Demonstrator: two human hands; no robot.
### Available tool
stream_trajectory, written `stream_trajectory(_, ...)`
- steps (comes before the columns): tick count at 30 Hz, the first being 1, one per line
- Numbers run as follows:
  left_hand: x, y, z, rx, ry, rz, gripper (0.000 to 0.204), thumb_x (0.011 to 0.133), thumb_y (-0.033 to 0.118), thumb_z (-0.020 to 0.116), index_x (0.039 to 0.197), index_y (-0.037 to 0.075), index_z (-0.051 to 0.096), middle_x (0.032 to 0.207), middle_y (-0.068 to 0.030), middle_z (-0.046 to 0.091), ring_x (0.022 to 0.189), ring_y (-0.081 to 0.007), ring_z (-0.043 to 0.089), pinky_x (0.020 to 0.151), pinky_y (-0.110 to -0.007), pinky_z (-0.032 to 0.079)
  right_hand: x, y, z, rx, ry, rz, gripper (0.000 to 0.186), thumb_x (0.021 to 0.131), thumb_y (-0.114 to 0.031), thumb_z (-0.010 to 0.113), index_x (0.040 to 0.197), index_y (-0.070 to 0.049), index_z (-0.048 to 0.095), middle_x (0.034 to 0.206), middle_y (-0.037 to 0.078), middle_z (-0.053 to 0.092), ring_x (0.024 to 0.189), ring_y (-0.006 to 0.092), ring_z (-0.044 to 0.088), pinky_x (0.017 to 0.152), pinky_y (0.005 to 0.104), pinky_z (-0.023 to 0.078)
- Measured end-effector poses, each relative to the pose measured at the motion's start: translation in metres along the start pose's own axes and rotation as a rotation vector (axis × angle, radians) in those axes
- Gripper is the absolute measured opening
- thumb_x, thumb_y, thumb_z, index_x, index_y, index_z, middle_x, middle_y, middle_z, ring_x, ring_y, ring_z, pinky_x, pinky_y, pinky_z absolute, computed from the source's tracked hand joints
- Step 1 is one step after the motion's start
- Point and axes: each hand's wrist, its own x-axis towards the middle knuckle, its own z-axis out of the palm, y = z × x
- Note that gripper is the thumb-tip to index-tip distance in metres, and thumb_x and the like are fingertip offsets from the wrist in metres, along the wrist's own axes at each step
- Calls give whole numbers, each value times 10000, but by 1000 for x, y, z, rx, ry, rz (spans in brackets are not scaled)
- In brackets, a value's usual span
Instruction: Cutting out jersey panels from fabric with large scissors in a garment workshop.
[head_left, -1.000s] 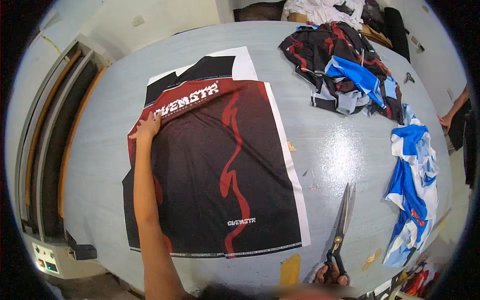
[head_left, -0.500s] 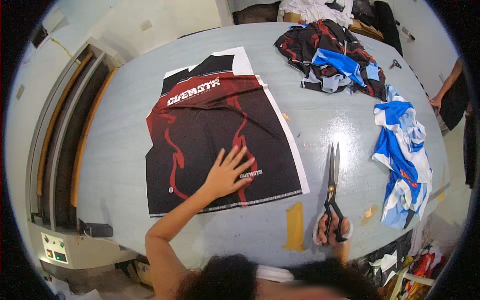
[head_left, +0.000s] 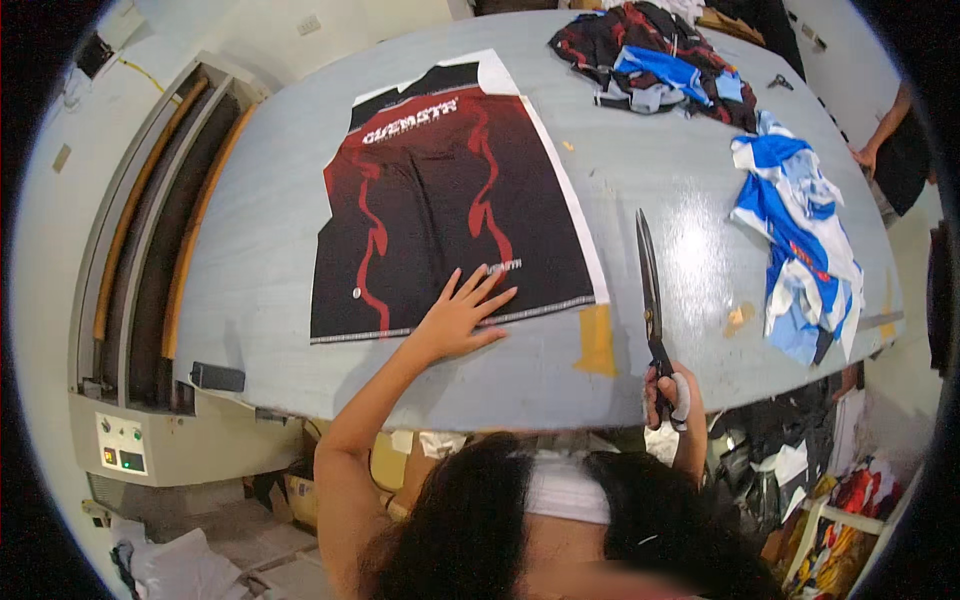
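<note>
My left hand (head_left: 461, 317) lies with spread fingers on the lower edge of a black-and-red printed fabric panel (head_left: 540, 210), palm toward the table. The panel is mostly flat, with a few creases, over white paper (head_left: 492, 72) that shows along its top and right edges. At the right, my right hand (head_left: 670, 398) holds large black-handled scissors (head_left: 648, 280), blades together and pointing away from me, beside a strip of yellow tape (head_left: 597, 338) on the grey tabletop (head_left: 240, 260).
Piles of black-red (head_left: 650, 50) and blue-white fabric (head_left: 800, 220) occupy the back and right. Small scissors (head_left: 780, 82) lie nearby. Another person's arm (head_left: 885, 130) is at the right edge. A roller machine (head_left: 120, 420) flanks the left; a small dark block (head_left: 218, 376) rests near it.
My left hand has moved from the panel's upper left to its lower edge, and the panel lies flatter. The scissors in my right hand have closed; the view has shifted.
</note>
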Motion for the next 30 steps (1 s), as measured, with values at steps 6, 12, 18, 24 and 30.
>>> stream_trajectory(6, -27, 39, -29, -177, -312, -118, 646, 848, 579, 382, 1382, 231, 273, 1464, -116, 131, 1354, -317, 61, 1035, -579, 81, -35, 8, 8, 19, 35, 3, 296, 810, -238, 629, 873, 23, 505, 561, 52, 498, 361, 164, 497, 327, 274, 392)
stream_trajectory(12, -51, -9, -21, -525, 176, -162, 585, 893, 472, 383, 1387, 185, 257, 1456, -156, 127, 1337, -347, 132, 1016, -594, 113, -44, 13, 15, 135, 33, 28, 270, 821, -231, 619, 863, 13, 510, 565, 40, 492, 354, 159, 486, 322, 272, 386)
stream_trajectory(18, -111, -68, -5, 80, 69, -1211, 691, 861, 583, 325, 1401, 172, 196, 1456, -162, 123, 1286, -492, 126, 964, -670, 85, -65, -8, 23, -119, 26, 167, 256, 860, -241, 569, 886, 4, 498, 613, 43, 494, 407, 159, 509, 376, 271, 404)
stream_trajectory(24, -89, -22, -14, 166, 166, -1016, 678, 805, 556, 475, 1348, 181, 322, 1404, -214, 209, 1252, -460, 228, 943, -656, 167, -87, 14, 15, -384, -376, 349, 354, 883, -336, 530, 1017, -13, 469, 815, 78, 546, 725, 165, 578, 647, 274, 455)
stream_trajectory(30, 15, 53, 16, -41, 229, 12, 458, 859, 387, 490, 1272, 195, 444, 1387, -145, 301, 1284, -364, 244, 1027, -550, 163, -97, -9, 28, -716, -444, 319, 417, 859, -384, 548, 1039, -15, 474, 869, 134, 582, 796, 211, 570, 704, 306, 443)
